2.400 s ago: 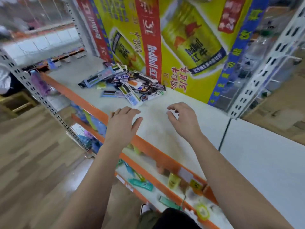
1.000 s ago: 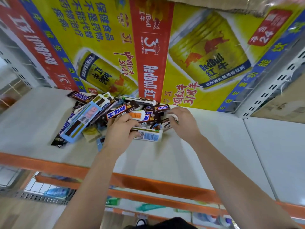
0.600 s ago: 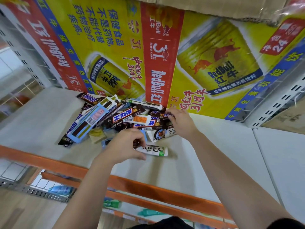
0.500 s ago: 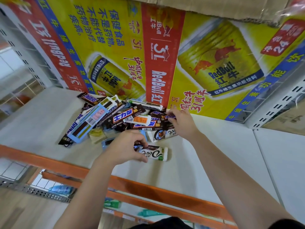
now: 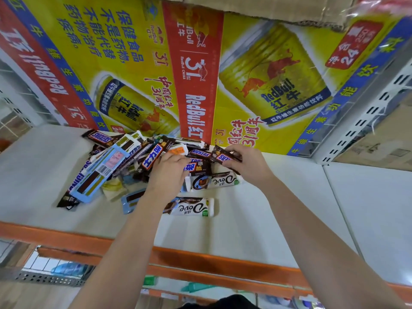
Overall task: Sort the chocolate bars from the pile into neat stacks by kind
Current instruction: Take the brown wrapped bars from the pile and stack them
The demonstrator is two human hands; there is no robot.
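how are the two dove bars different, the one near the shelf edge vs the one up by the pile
The near Dove bar lies alone on bare shelf, apart from the pile; the far Dove bar sits against the pile's edge. The near bar's left end is hidden by the left forearm; the far bar shows nearly whole. Both are white wrappers, flat, facing the same way.

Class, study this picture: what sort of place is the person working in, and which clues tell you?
Most likely a shop or its stockroom: a white shelf with an orange front edge, a slotted metal upright, and a printed Red Bull carton behind the pile of chocolate bars.
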